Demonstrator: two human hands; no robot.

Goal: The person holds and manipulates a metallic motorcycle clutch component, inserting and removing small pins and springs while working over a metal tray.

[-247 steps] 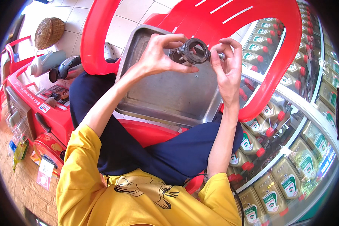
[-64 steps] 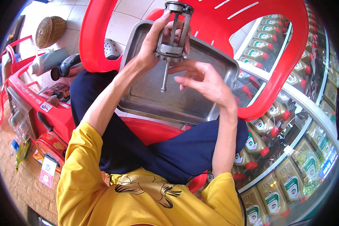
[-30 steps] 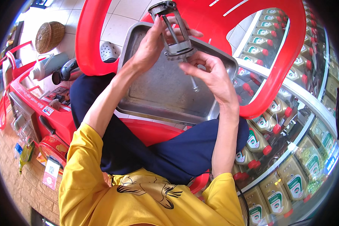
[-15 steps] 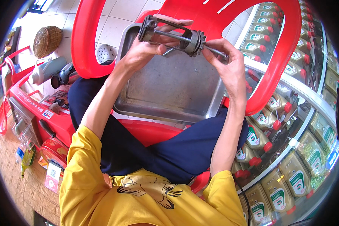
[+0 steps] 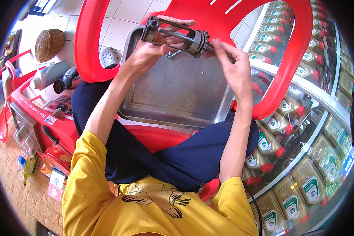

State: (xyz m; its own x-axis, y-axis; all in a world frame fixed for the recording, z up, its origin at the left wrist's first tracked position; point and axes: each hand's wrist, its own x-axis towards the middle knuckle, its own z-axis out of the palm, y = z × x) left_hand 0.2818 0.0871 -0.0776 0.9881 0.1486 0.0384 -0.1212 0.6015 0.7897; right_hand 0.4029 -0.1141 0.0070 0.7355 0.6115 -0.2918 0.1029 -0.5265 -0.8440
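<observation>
My left hand [image 5: 153, 45] is closed around a dark metal gear assembly [image 5: 181, 34], held tilted above the tray's far edge. The assembly has an open frame, a threaded rod along its length and a toothed ring at its right end. Beside that ring, my right hand [image 5: 235, 65] pinches a thin metal rod [image 5: 211, 46]; the fingertips are slightly blurred and hide much of it. Beneath both hands is a worn metal tray [image 5: 177, 100]. A small bolt [image 5: 173, 54] lies in it near my left hand, and a tiny nut-like piece [image 5: 203, 72] lies farther right.
The tray rests on a red plastic chair [image 5: 91, 43] facing me. Glass shelving on the right holds several bottles [image 5: 277, 122] with red caps. At left stand a red table [image 5: 39, 106], a light-coloured jug [image 5: 47, 74] and a woven basket [image 5: 49, 44]. One grey clog [image 5: 110, 57] is beside the chair.
My right hand has shifted slightly left and up along the rod, and less rod shows past its fingers. The gear assembly has moved a little left and turned slightly.
</observation>
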